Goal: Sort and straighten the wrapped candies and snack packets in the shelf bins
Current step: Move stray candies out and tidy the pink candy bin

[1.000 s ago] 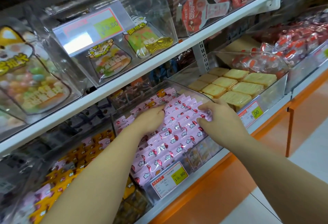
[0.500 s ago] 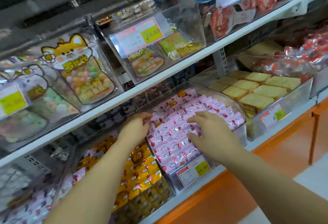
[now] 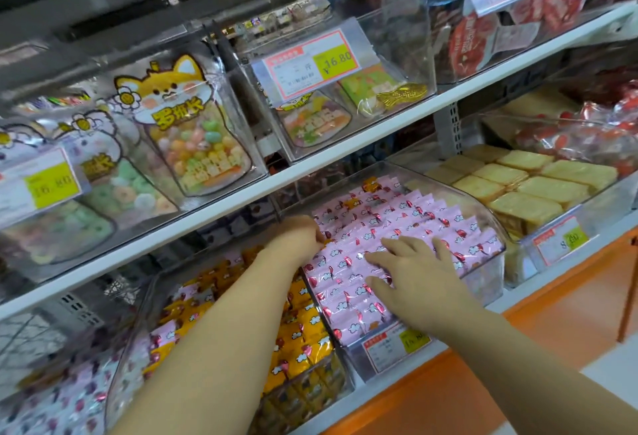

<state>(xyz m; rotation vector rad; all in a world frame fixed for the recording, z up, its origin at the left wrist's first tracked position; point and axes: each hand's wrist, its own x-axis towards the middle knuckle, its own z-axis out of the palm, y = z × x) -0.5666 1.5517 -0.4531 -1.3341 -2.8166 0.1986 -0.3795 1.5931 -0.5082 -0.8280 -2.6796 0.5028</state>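
**Both hands at the pink candies on the lower shelf**

The pink wrapped candies [image 3: 407, 224] lie in overlapping rows inside a clear bin [image 3: 490, 272] on the lower shelf [image 3: 538, 288]. The right hand [image 3: 417, 282] rests flat on the front rows with its fingers straight and spread apart, pressing the wrappers and gripping nothing. The left hand [image 3: 297, 236] sits at the bin's rear left edge, its fingers curled toward the packets. Whether it pinches one cannot be told. A price tag [image 3: 397, 345] fronts the bin. Just to the left lie yellow candies [image 3: 303, 331], and to the right, pale biscuit packets [image 3: 538, 189] — each kind in its own clear container. On the upper shelf [image 3: 345, 151] stand cat-shaped pouches [image 3: 193, 131] of coloured sweets.
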